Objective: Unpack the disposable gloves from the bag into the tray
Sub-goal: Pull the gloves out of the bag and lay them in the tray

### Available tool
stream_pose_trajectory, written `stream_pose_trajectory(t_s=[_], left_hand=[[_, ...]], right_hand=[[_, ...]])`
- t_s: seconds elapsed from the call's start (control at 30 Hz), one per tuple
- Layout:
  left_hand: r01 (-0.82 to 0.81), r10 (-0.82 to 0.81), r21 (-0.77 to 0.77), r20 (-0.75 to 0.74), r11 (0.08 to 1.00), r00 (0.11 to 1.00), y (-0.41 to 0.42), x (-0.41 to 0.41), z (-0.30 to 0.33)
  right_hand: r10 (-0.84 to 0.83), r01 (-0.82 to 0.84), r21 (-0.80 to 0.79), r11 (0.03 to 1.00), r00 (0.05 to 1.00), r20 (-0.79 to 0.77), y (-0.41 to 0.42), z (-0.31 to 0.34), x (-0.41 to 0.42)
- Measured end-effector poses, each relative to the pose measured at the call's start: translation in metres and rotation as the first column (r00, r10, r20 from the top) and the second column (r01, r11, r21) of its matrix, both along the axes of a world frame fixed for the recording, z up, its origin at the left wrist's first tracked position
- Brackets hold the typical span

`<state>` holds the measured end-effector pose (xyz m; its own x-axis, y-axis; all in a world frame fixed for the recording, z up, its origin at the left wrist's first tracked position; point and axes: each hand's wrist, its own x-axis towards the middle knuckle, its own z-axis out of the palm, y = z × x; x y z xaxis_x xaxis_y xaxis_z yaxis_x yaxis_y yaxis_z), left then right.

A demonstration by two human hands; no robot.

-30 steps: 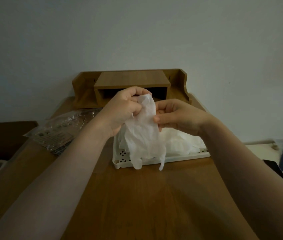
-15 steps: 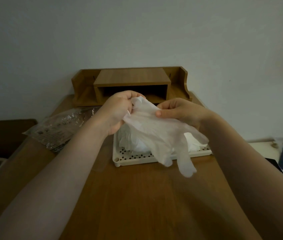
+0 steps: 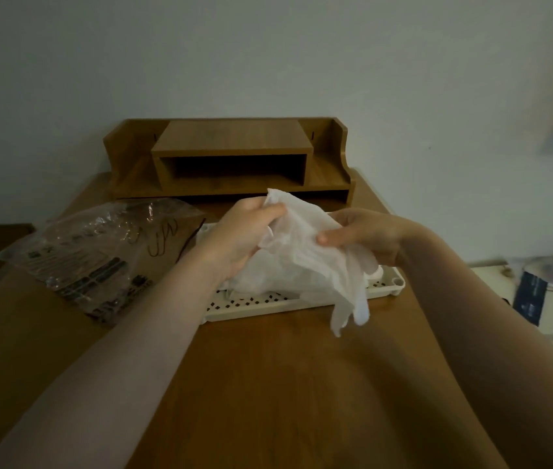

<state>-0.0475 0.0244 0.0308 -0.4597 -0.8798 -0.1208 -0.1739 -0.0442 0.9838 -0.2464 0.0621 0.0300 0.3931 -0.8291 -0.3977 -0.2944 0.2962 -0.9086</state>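
Laying a glove [image 3: 305,252] into the tray [image 3: 383,288]

Pinched at the cuff by left hand [image 3: 246,236] and right hand [image 3: 361,236], just above the pile; best lowered flat, fingertips tucked inside the near rim, not draped over. Bag [image 3: 99,252] flat on desk [image 3: 268,384], left.

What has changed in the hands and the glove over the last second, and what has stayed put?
Both hands, left and right, keep pinching the glove, lowering it over the tray; its fingers swung from hanging straight down toward the right. The bag stayed.
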Motion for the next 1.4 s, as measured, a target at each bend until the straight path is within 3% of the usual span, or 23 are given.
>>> stream_pose_trajectory(t_s=[0.13,0.23,0.3,0.4,0.5,0.6,0.67,0.73,0.77,0.83,0.87,0.93,1.0,1.03,1.17,1.27,1.4], left_hand=[[-0.102,0.104,0.027,-0.107,0.994,0.989,-0.009,0.000,-0.011],[-0.153,0.158,-0.122,0.033,0.981,0.987,-0.015,0.002,-0.025],[-0.147,0.195,-0.264,0.166,0.953,0.967,-0.017,0.004,-0.031],[-0.099,0.234,-0.418,0.285,0.903,0.929,-0.020,0.007,-0.036],[-0.070,0.281,-0.483,0.379,0.873,0.882,-0.020,0.008,-0.040],[0.030,0.317,-0.551,0.523,0.834,0.791,-0.017,0.008,-0.045],[0.120,0.413,-0.669,0.578,0.733,0.704,-0.021,0.010,-0.048],[0.166,0.470,-0.775,0.522,0.610,0.711,-0.020,0.010,-0.041],[0.183,0.464,-0.833,0.458,0.522,0.758,-0.019,0.007,-0.037],[0.240,0.381,-0.894,0.387,0.377,0.840,-0.012,-0.005,-0.032],[0.294,0.313,-0.875,0.423,0.384,0.851,-0.009,-0.012,-0.033],[0.423,0.149,-0.722,0.581,0.547,0.800,-0.011,-0.022,-0.045],[0.546,0.057,-0.563,0.727,0.621,0.684,-0.021,-0.024,-0.064],[0.579,0.048,-0.519,0.769,0.629,0.637,-0.026,-0.021,-0.074],[0.561,0.137,-0.461,0.841,0.687,0.523,-0.037,-0.006,-0.094],[0.581,0.210,-0.426,0.891,0.694,0.402,-0.041,0.000,-0.099],[0.525,0.248,-0.413,0.900,0.744,0.357,-0.042,0.003,-0.099]], right_hand=[[-0.065,0.063,-0.017,0.998,0.993,-0.099,-0.004,-0.006,-0.017],[-0.165,0.165,0.031,0.986,0.986,-0.008,-0.009,-0.004,-0.030],[-0.205,0.207,0.017,0.978,0.975,-0.089,-0.012,-0.003,-0.037],[-0.352,0.308,-0.186,0.933,0.885,-0.303,-0.020,-0.007,-0.035],[-0.523,0.327,-0.461,0.825,0.751,-0.403,-0.032,-0.020,-0.024],[-0.568,0.257,-0.535,0.805,0.596,-0.567,-0.040,-0.032,-0.014],[-0.619,0.181,-0.604,0.776,0.402,-0.675,-0.038,-0.034,-0.006],[-0.710,-0.021,-0.731,0.682,0.218,-0.669,-0.029,-0.030,0.010],[-0.754,-0.140,-0.783,0.606,0.214,-0.621,-0.024,-0.028,0.021],[-0.740,-0.353,-0.816,0.459,0.356,-0.570,-0.020,-0.032,0.045],[-0.667,-0.448,-0.762,0.468,0.387,-0.637,-0.022,-0.040,0.054],[-0.499,-0.550,-0.569,0.611,0.291,-0.816,-0.028,-0.060,0.064],[-0.343,-0.511,-0.390,0.765,0.189,-0.920,-0.035,-0.077,0.062],[-0.287,-0.496,-0.346,0.796,0.194,-0.938,-0.037,-0.083,0.059],[-0.251,-0.502,-0.370,0.782,0.290,-0.924,-0.040,-0.087,0.048],[-0.261,-0.461,-0.362,0.810,0.269,-0.927,-0.037,-0.085,0.029],[-0.343,-0.340,-0.398,0.852,0.213,-0.915,-0.027,-0.090,0.005]])
